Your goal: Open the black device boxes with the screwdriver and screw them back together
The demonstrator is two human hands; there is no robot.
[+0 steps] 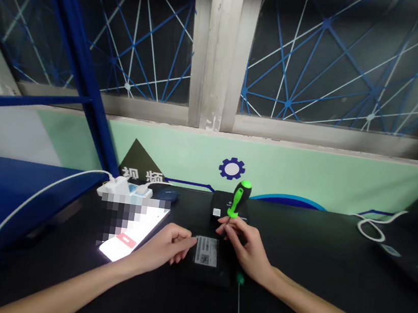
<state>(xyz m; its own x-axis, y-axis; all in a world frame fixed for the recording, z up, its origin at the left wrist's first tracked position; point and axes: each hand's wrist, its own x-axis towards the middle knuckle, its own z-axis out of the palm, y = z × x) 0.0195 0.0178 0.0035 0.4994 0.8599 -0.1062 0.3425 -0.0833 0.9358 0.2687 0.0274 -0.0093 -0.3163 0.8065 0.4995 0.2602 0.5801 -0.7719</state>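
I am steadying with my left hand point(166, 248) the labelled black box point(208, 259) lying mid-tabletop point(314, 263), one of two boxes, while my right hand point(248, 251), fingers pinched, is holding upright one green-handled screwdriver point(239, 197) whose tip is hidden, a second screwdriver point(239, 304) lying half-hidden.

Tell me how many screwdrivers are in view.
2: a green-handled screwdriver upright in the right hand, and a second screwdriver lying on the table by the right wrist.

Lit phone point(133, 234) by power strip point(124, 190) w/ white cable point(34, 200); 2nd screwdriver point(239, 304) near table edge.
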